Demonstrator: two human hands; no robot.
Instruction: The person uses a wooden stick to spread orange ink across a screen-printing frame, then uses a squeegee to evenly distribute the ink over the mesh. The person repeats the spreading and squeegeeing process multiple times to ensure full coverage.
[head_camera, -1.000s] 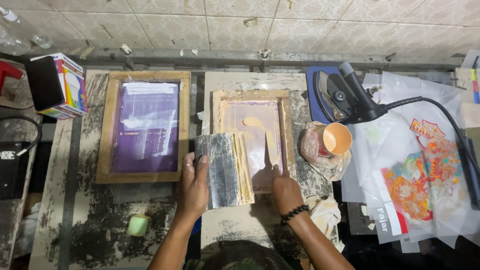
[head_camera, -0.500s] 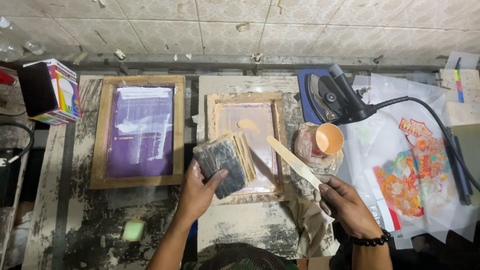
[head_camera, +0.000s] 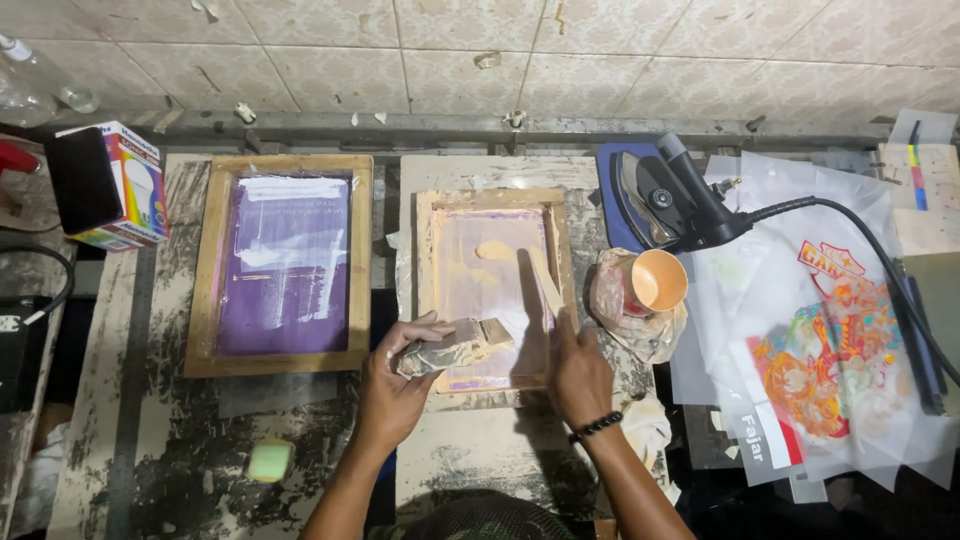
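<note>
My left hand (head_camera: 392, 385) has its grip closed around a paint-caked wooden squeegee (head_camera: 452, 345). Its long axis runs nearly level across the frame, tilted up a little toward the right, and it lies over the lower left corner of the small wooden-framed printing screen with pinkish mesh (head_camera: 490, 205) at the centre of the frame. My right hand (head_camera: 580, 375) sits at the screen's lower right corner, fingers wrapped round the lower end of a flat pale wooden stick (head_camera: 543, 278). That stick slants up and left from the grip into the mesh, ending just below a blob of peach-coloured ink (head_camera: 494, 249). So the ink lies above both hands. The stick's tip is nearer to it than the squeegee. Both rest on the stained table (head_camera: 480, 470).
</note>
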